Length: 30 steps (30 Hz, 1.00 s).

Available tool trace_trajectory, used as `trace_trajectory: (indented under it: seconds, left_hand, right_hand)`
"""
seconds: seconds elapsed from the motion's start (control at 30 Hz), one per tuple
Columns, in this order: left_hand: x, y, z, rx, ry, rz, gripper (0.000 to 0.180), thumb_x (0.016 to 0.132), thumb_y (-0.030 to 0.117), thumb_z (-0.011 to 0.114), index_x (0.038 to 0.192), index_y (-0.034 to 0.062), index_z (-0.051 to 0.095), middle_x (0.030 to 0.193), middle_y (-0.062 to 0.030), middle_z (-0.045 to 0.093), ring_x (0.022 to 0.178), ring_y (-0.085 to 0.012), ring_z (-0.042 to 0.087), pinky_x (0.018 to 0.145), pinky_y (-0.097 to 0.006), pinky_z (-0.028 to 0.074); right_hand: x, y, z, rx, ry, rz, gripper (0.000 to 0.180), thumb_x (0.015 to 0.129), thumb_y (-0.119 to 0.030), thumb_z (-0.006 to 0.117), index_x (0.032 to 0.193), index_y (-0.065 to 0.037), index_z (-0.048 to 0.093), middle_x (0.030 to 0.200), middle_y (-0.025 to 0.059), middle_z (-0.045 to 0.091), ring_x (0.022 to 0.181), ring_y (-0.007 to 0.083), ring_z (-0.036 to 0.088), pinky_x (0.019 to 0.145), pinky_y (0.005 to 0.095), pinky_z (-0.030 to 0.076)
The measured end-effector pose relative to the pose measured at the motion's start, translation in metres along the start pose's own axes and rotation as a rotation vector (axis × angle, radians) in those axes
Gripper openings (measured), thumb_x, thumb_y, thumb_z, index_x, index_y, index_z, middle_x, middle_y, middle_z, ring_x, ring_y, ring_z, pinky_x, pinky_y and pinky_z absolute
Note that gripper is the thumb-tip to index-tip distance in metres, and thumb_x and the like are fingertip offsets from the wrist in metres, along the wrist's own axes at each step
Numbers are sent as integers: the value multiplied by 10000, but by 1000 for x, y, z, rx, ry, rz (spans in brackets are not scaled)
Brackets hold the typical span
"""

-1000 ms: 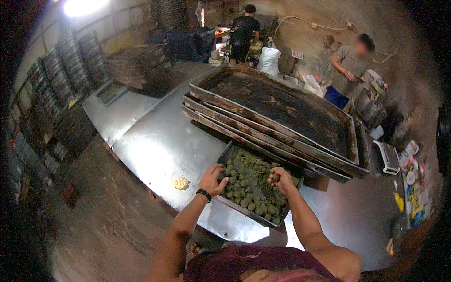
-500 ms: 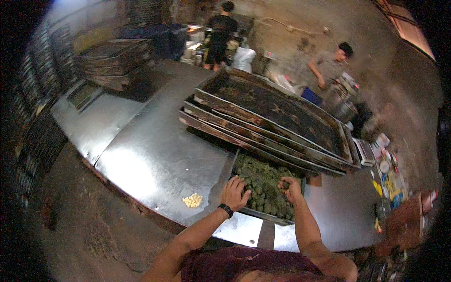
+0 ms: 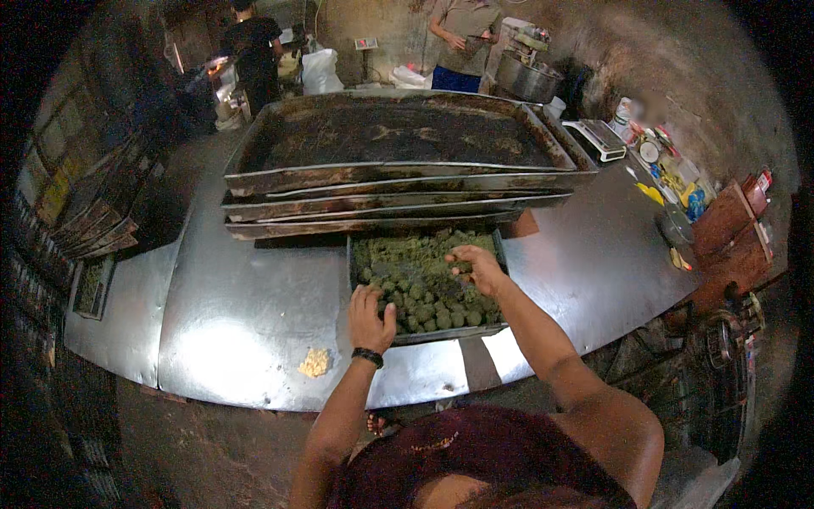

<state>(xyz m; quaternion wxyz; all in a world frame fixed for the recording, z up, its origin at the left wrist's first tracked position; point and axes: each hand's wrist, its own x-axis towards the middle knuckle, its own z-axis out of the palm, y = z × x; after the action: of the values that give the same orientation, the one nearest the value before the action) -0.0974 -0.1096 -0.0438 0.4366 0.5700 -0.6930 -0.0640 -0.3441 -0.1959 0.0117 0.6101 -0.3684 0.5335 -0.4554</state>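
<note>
A shallow metal tray (image 3: 415, 338) on the table holds several round, dark green balls (image 3: 421, 305), mostly in its near half. Loose green crumbs (image 3: 398, 252) cover its far part. At the tray's left edge my left hand (image 3: 370, 320), wearing a dark bracelet, lies with fingers stretched out and thumb apart, next to the balls. My right hand (image 3: 477, 267) hovers above the crumbs toward the right side. Its fingers are bent but parted, and I make out no ball between them. A small heap of pale yellow pieces (image 3: 315, 362) sits left of my left wrist.
A stack of large dark baking trays (image 3: 398, 174) stands just beyond the green tray. More trays (image 3: 97, 199) are piled at far left. A scale (image 3: 596, 138) and assorted containers (image 3: 670, 165) line the right side. Two people (image 3: 252, 55) stand beyond the table.
The view has swung to the right and levelled. My right hand, which held a dark green ball, now has its fingers parted over the crumbs. My left hand stays at the tray's left edge.
</note>
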Motion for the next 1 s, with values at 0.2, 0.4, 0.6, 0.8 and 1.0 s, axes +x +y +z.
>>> trace_trajectory:
  seconds: [0.2, 0.4, 0.6, 0.8, 1.0]
  left_hand:
    - [9, 11, 11, 83, -15, -40, 352, 804, 224, 534, 1062, -13, 504, 1185, -203, 466, 1158, -388, 383, 978, -459, 309]
    - [0, 2, 12, 180, -15, -110, 399, 826, 253, 534, 1118, -14, 482, 1131, -242, 503, 1074, -404, 459, 917, -443, 380]
    - [1, 2, 16, 221, 40, -88, 313, 835, 155, 491, 1110, 4, 490, 1128, -214, 504, 1074, -385, 452, 907, -418, 388]
    - [1, 9, 11, 25, 182, -193, 249, 817, 66, 456, 1047, 3, 527, 1108, -193, 525, 1058, -376, 469, 888, -407, 403]
    - [7, -18, 6, -111, 478, -179, 307, 862, 81, 400, 1143, -14, 479, 1155, -196, 508, 1047, -330, 511, 886, -383, 419]
  right_hand:
    - [25, 20, -41, -235, 69, 82, 395, 795, -450, 611, 718, -78, 502, 628, 31, 496, 533, 117, 472, 440, 281, 318]
    - [25, -9, -46, -19, -369, 171, 318, 855, -385, 534, 749, -86, 518, 735, 28, 525, 594, 117, 471, 521, 284, 336]
    - [46, 12, -46, -331, -95, 42, 296, 840, -401, 558, 883, -109, 538, 750, 11, 539, 617, 97, 480, 499, 262, 343]
    - [47, 13, -18, -165, -384, 46, 433, 755, -507, 619, 748, -76, 584, 709, 29, 574, 558, 127, 532, 459, 281, 375]
    - [83, 23, 33, -581, -209, -3, 308, 827, -381, 600, 742, -87, 562, 718, 29, 589, 629, 99, 512, 455, 286, 375]
